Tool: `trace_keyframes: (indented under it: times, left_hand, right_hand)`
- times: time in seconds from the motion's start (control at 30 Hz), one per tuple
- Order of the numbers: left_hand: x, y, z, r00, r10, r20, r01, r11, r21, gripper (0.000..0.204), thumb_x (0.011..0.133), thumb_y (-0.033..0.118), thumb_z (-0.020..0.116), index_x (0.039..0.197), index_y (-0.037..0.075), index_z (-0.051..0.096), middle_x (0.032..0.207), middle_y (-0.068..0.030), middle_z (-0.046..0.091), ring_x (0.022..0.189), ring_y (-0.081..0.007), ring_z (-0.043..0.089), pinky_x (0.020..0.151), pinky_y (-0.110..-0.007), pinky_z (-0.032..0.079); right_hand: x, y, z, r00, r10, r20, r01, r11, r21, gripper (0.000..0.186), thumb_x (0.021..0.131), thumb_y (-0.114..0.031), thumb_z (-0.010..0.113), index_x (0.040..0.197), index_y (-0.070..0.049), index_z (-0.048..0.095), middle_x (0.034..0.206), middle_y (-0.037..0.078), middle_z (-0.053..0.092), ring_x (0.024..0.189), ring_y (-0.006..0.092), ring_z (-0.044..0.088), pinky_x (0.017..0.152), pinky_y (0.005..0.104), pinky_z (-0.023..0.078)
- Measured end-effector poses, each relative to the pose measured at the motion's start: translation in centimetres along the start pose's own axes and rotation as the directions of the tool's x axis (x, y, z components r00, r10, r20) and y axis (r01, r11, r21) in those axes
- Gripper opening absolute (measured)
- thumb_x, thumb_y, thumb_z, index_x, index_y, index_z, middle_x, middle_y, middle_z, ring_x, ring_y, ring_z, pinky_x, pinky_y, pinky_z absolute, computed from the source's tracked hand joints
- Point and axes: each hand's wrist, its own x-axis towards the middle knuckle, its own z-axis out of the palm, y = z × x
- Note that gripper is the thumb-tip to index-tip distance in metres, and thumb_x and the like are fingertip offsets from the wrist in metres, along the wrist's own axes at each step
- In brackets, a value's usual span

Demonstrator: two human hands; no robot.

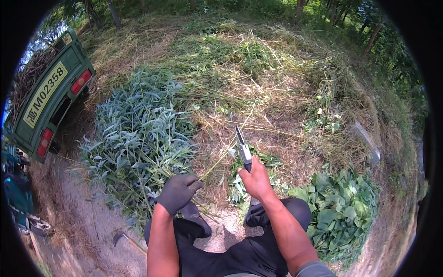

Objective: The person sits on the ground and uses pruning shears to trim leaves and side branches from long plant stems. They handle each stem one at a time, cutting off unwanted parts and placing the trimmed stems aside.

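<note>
My left hand [179, 191], in a dark grey glove, is closed on a thin pale green stem [210, 167] just above my left knee. My bare right hand [254, 181] grips a cutting tool [243, 147] with a silver body and a dark, narrow blade pointing away from me, just right of that stem. A heap of long-leaved grey-green branches [138, 124] lies in front of and left of my left hand. Small cut leaves [265, 161] lie on the ground under the tool.
A green cargo vehicle [57, 104] loaded with dry sticks stands at the left, beside a teal scooter [16, 194]. A hooked blade tool [121, 240] lies lower left. Broad leaves [339, 212] are piled by my right knee, a clear plastic object [369, 145] beyond. Cut grass [249, 64] covers the ground ahead.
</note>
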Motion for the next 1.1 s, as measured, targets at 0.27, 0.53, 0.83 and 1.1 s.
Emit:
trace_keyframes:
  times: [0.27, 0.53, 0.83, 1.1]
  left_hand:
    - [-0.6, -0.6, 0.1, 0.997, 0.012, -0.082, 0.007, 0.974, 0.227, 0.021, 0.088, 0.02, 0.068, 0.095, 0.001, 0.071, 0.085, -0.0146, 0.069, 0.077, -0.0279, 0.065, 0.072, -0.037, 0.05]
    - [-0.3, -0.8, -0.2, 0.962, -0.113, -0.249, 0.126, 0.991, 0.039, 0.022, 0.09, 0.022, 0.066, 0.094, 0.0, 0.071, 0.084, -0.0146, 0.07, 0.077, -0.0252, 0.066, 0.073, -0.035, 0.05]
    - [0.4, -1.9, -0.1, 0.945, -0.117, -0.305, 0.074, 0.986, -0.15, 0.023, 0.091, 0.02, 0.066, 0.093, -0.003, 0.068, 0.075, -0.0064, 0.063, 0.068, -0.0147, 0.056, 0.066, -0.03, 0.046]
    - [0.5, -1.0, -0.3, 0.976, -0.135, -0.169, 0.111, 0.983, -0.147, 0.024, 0.09, 0.02, 0.067, 0.096, -0.004, 0.069, 0.08, -0.0074, 0.067, 0.071, -0.0134, 0.059, 0.067, -0.029, 0.048]
  right_hand:
    - [1.2, -2.1, -2.3, 0.876, 0.376, 0.3, -0.481, 0.658, 0.579, 0.015, 0.086, -0.009, 0.065, 0.093, 0.0, 0.054, 0.081, 0.005, 0.06, 0.069, 0.0141, 0.062, 0.059, 0.0307, 0.053]
    - [0.8, -1.7, -2.1, 0.867, 0.307, 0.392, -0.463, 0.788, 0.405, 0.019, 0.079, -0.011, 0.066, 0.092, 0.0, 0.059, 0.081, 0.006, 0.062, 0.071, 0.0137, 0.06, 0.066, 0.0294, 0.048]
    - [-0.5, -3.3, -2.0, 0.8, 0.107, 0.591, -0.323, 0.906, 0.273, 0.03, 0.079, -0.017, 0.068, 0.102, 0.0, 0.059, 0.078, -0.001, 0.052, 0.071, 0.0101, 0.046, 0.064, 0.0287, 0.04]
    - [-0.6, -4.2, -1.9, 0.835, -0.026, 0.549, -0.193, 0.922, 0.337, 0.044, 0.081, -0.019, 0.068, 0.118, 0.002, 0.057, 0.083, 0.003, 0.054, 0.077, 0.0145, 0.048, 0.071, 0.0323, 0.044]
